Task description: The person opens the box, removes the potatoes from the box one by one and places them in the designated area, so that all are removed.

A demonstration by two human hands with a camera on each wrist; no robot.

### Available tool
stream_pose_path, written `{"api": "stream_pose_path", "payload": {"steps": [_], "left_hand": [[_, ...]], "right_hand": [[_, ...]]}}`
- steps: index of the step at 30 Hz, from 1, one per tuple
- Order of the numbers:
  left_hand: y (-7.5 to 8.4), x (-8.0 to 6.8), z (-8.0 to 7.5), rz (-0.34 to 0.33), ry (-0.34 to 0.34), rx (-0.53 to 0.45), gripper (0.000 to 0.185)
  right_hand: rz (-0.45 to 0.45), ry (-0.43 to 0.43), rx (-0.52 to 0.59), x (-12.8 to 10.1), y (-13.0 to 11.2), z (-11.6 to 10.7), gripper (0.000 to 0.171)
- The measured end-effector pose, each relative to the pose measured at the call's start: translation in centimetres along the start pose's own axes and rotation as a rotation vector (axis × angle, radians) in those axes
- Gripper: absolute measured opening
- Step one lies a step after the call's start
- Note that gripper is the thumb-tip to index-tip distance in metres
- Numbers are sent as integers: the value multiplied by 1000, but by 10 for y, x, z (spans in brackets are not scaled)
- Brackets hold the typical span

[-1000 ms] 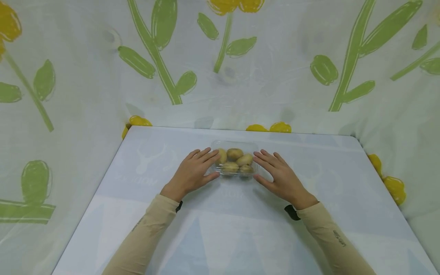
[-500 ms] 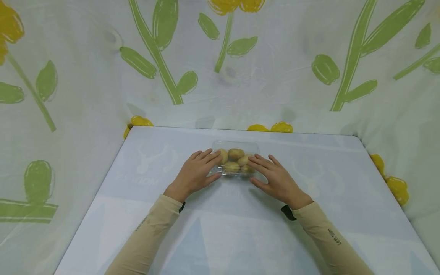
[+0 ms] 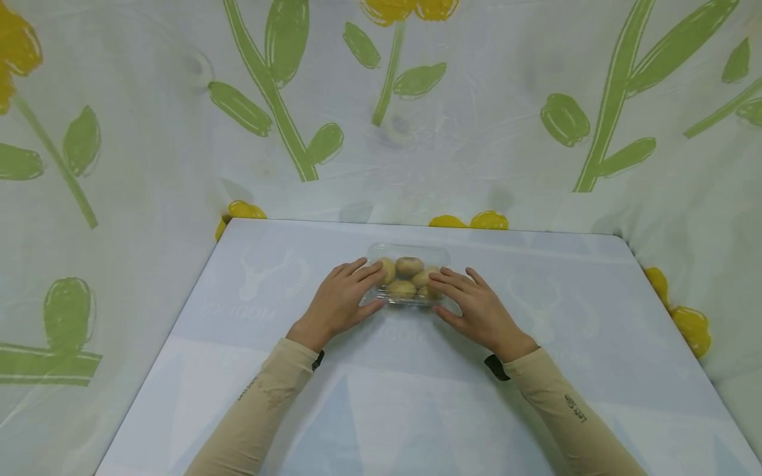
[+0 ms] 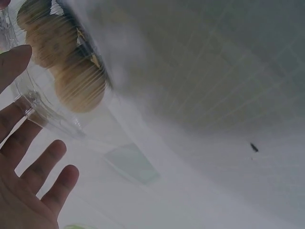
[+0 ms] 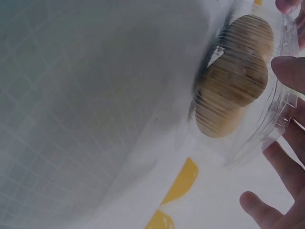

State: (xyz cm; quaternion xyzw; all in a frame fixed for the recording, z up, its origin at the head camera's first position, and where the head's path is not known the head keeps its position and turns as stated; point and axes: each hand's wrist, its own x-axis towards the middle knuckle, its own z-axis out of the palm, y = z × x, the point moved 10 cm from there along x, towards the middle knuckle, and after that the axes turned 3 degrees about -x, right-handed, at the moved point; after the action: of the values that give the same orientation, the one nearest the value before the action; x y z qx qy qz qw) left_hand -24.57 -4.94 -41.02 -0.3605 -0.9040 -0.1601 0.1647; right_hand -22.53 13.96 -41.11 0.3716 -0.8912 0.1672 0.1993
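A clear plastic clamshell box [image 3: 437, 254] sits near the far side of the table, with several yellow-brown potatoes [image 3: 409, 266] inside. My left hand [image 3: 342, 297] holds its left end, thumb at the near side and fingers over the edge. At the other end my right hand [image 3: 479, 314] holds it the same way, its fingers covering part of the potatoes. In the left wrist view the thumb and first fingers lie at the rim of the box [image 4: 57, 126], the other two spread away. The right wrist view shows the thumb overlapping the box's edge and the fingers along its side.
The pale table [image 3: 393, 396] has a faint blue-grey print. Close behind its back edge hangs a white curtain [image 3: 452, 158] with green stems and yellow flowers, which also runs along both sides.
My right hand has moved left from beside the box onto its right end. The left hand stays at the left end, and the box has hardly moved.
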Motion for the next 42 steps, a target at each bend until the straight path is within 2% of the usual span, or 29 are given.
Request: {"api": "stream_pose_path", "payload": {"steps": [13, 18, 26, 37, 42], "left_hand": [[2, 0, 1, -5, 52, -8, 57], [1, 0, 1, -20, 69, -33, 56], [2, 0, 4, -27, 43, 5, 54], [3, -2, 8, -26, 26, 79, 54], [3, -1, 8, -43, 17, 82, 53]], "right_hand": [[19, 52, 6, 1, 2, 1, 57], [13, 76, 6, 2, 1, 1, 51], [15, 73, 15, 3, -1, 1, 41], [9, 61, 5, 1, -2, 2, 40], [0, 71, 2, 1, -3, 2, 42]]}}
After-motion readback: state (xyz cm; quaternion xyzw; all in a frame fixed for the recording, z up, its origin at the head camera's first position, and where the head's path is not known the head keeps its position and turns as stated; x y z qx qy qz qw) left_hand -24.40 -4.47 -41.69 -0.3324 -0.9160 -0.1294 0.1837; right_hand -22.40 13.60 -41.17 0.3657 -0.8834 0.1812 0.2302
